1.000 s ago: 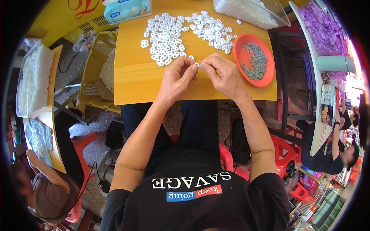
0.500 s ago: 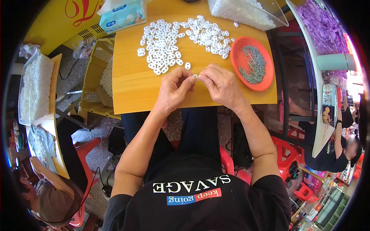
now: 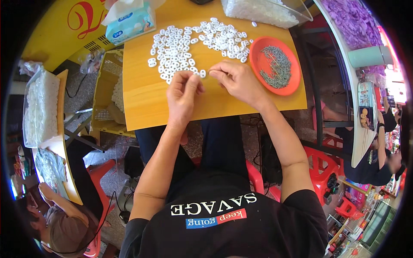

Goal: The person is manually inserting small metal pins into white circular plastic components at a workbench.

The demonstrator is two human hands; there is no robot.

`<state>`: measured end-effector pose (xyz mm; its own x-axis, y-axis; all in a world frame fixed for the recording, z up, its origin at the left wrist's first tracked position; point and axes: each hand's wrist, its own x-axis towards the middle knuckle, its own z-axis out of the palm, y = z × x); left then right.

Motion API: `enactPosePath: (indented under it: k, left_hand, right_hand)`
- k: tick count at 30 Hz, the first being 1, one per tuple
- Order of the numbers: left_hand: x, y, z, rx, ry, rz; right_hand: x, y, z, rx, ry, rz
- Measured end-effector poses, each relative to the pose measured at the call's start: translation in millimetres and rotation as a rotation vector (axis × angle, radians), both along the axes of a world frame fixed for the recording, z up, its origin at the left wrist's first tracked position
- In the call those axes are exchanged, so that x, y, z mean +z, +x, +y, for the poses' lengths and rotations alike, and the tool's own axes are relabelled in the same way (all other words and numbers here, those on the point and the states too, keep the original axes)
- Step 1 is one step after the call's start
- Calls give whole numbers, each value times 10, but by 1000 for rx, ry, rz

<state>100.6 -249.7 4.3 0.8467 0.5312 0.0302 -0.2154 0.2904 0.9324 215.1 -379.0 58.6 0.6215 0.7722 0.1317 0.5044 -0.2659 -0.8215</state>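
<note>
Several small white oval pieces with two holes (image 3: 174, 51) lie loosely in a patch on the wooden table (image 3: 150, 107). My left hand (image 3: 184, 94) is at the near edge of that patch, thumb and forefinger closed together; whatever they may hold is hidden. Across a small gap, my right hand (image 3: 236, 81) pinches with thumb and forefinger, and I cannot make out what is between the tips. A single white piece (image 3: 203, 73) lies just left of the right fingertips. To the right, a red-orange plate (image 3: 257, 56) bears a heap of thin grey metal pins (image 3: 277, 69).
A tissue pack (image 3: 131, 23) and a clear bin of white pieces (image 3: 260, 13) stand at the table's far side. On the left are a yellow crate (image 3: 101, 90) and another clear bin (image 3: 41, 107). A person (image 3: 64, 223) sits at lower left. A shelf with a green cup (image 3: 369, 56) stands right.
My hands, earlier together at a small white piece, have come apart. The left has moved slightly left and the right slightly up and left. That piece no longer shows between them.
</note>
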Motion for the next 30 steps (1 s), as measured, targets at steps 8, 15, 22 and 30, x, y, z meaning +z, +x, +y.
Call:
enactPosePath:
  k: [8, 15, 22, 30]
  left_hand:
    - [-50, 24, 54, 63, -149, -125]
    - [-43, 18, 44, -9, -105, -96]
    - [-13, 9, 44, -75, -67, -33]
    - [8, -13, 51, -114, -33, -3]
  right_hand:
    - [-259, -86, 257, -39, -145, -462]
    - [-132, -33, 120, -167, -76, 248]
    - [-77, -83, 3, -48, 310, 843]
    - [-28, -146, 34, -41, 281, 622]
